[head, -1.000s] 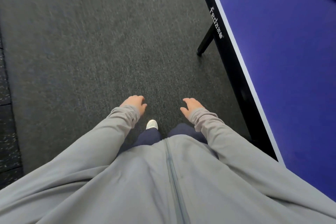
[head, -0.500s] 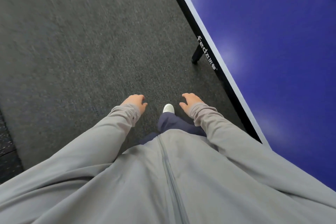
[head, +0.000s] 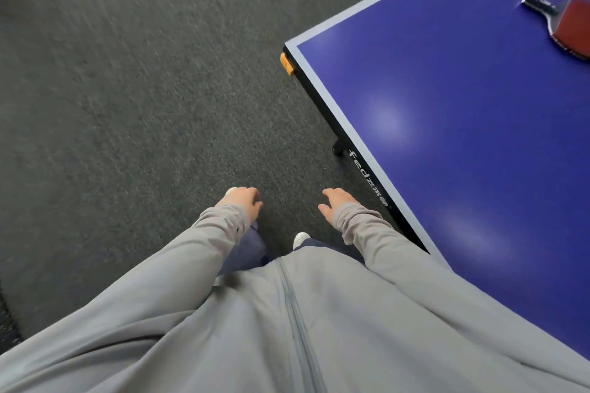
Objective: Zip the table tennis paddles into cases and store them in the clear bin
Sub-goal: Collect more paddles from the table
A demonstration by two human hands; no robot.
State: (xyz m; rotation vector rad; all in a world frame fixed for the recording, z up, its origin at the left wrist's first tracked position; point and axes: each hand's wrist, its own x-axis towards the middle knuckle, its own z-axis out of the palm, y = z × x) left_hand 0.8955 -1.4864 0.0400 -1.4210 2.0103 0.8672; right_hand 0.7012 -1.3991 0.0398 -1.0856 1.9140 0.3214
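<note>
The person stands on the dark grey carpet [head: 134,112] beside the blue table tennis table [head: 447,143], whose near corner now sits at about one o'clock from their body. Half a second ago that corner was only just showing at the top of the view; it has since swung well down, and the orange corner guard [head: 286,63] with it. The white brand lettering [head: 367,179] on the black edge runs toward two o'clock, close to the right wrist.

A red paddle [head: 565,22] with a dark handle lies flat on the tabletop far off at two o'clock, cut by the picture's right edge. Before, only a sliver of it peeked in at the top corner. No case or bin can be seen.

Both hands hang low in grey sleeves, much as before. The left hand [head: 244,201] is loosely curled and holds nothing. The right hand [head: 335,201], fingers relaxed and slightly spread, is empty too, near the table's edge but apart from it. A white shoe [head: 300,239] shows between the arms, its position changed from a moment ago.
</note>
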